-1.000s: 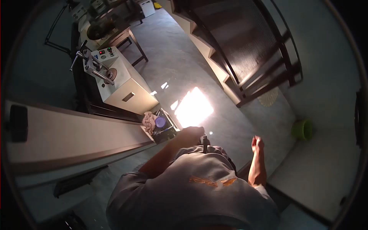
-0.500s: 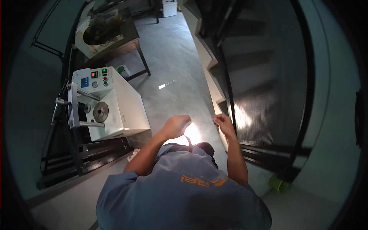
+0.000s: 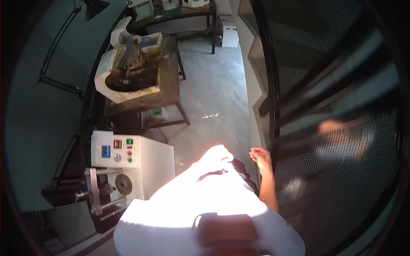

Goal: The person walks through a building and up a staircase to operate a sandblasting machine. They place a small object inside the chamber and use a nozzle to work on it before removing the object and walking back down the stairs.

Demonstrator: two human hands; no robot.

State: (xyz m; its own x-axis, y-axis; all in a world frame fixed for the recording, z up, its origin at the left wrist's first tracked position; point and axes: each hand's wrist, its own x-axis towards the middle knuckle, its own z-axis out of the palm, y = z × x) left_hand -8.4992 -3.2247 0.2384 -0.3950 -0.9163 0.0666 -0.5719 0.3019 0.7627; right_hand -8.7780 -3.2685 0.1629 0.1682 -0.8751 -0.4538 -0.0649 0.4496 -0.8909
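My left hand [image 3: 218, 154] is in front of my waist, bleached by strong light. Its fingers look curled inward, and glare hides whatever may be inside them. My right hand [image 3: 262, 159] hangs beside the stair side on the right, with loosely bent fingers slightly apart and nothing visible in them. Neither hand touches an object that I can see. Nearest on the left stands a white machine [image 3: 158, 164] with a small display, buttons and a gauge. On its front are a round metal disc [image 3: 124, 184] and a clamp frame with metal rods.
Beyond the white machine, a dark workbench [image 3: 171, 91] carries a dirty white open-topped machine [image 3: 106, 81]. A black desk lamp [image 3: 96, 8] reaches over from the left. Farther back, a white box [image 3: 229, 37] sits on the grey floor [image 3: 213, 85]. A dark mesh-sided staircase [image 3: 324, 149] borders the right.
The view has tilted up and shifted, so the white machine sits lower and more of the bench shows. Bright light now covers my shirt and left arm. My right hand's fingers look looser.
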